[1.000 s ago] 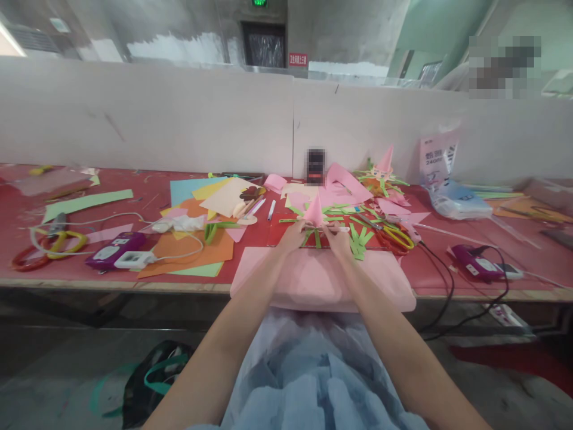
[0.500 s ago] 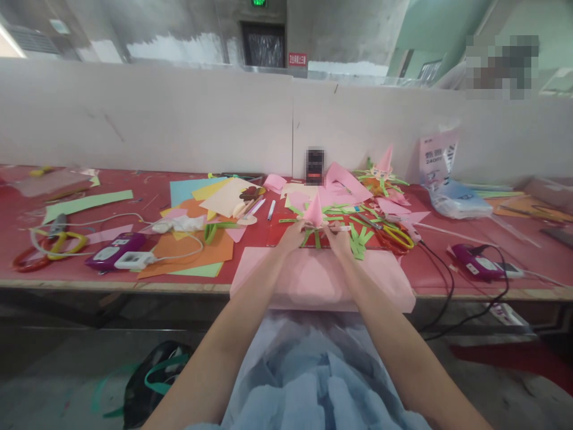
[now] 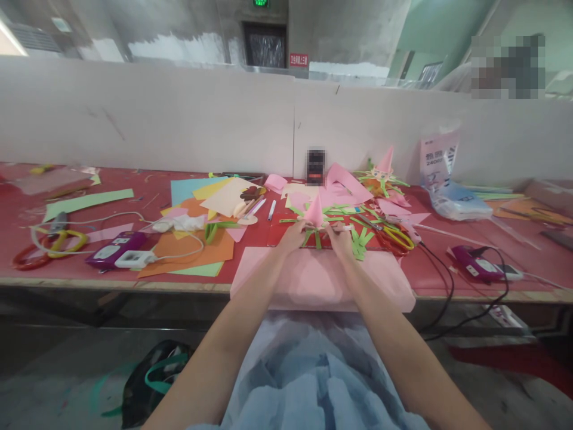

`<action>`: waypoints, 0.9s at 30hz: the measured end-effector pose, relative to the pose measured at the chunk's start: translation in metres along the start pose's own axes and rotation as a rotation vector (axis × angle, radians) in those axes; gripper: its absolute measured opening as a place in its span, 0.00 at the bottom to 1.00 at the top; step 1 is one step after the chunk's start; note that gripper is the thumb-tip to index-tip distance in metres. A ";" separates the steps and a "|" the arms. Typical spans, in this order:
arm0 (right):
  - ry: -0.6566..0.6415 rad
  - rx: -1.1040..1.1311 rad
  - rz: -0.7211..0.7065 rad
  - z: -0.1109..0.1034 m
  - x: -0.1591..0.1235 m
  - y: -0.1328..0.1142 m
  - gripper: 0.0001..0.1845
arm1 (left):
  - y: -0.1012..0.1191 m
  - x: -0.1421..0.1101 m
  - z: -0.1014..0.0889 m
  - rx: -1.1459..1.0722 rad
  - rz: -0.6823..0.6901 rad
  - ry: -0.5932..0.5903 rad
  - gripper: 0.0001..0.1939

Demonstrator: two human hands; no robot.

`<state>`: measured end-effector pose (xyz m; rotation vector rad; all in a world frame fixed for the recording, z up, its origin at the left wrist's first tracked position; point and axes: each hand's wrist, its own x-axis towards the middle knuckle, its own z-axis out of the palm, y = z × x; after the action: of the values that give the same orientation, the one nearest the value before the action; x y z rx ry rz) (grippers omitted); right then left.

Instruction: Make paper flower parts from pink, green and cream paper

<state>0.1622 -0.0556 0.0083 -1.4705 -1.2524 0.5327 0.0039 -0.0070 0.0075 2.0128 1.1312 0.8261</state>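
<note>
A paper figure with a pink cone (image 3: 314, 213) on top and green paper strips (image 3: 318, 240) spreading around it stands in front of me on a red mat (image 3: 286, 237). From the left, my left hand (image 3: 293, 236) grips the base of this figure with closed fingers. On the other side my right hand (image 3: 341, 240) is closed round a thin pale stick that looks like a pen (image 3: 348, 228), held close to the figure's base. The fingers partly cover the base, so its details are hidden.
Scissors with yellow handles (image 3: 400, 237) lie to the right among green strips. A similar cone figure (image 3: 385, 166) stands behind. Coloured paper sheets (image 3: 219, 251) and a purple corded device (image 3: 117, 251) lie left; another purple device (image 3: 477, 263) is right. Pink material (image 3: 308, 280) covers the front edge.
My hands stay at the figure with almost no visible movement. The whole view has shifted very slightly.
</note>
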 end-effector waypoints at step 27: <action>0.022 0.023 0.025 -0.002 0.001 0.004 0.12 | 0.003 0.000 -0.001 -0.024 -0.005 -0.010 0.23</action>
<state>0.1657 -0.0551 0.0052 -1.4706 -1.2081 0.5443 0.0045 -0.0082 0.0100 1.9914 1.1150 0.8229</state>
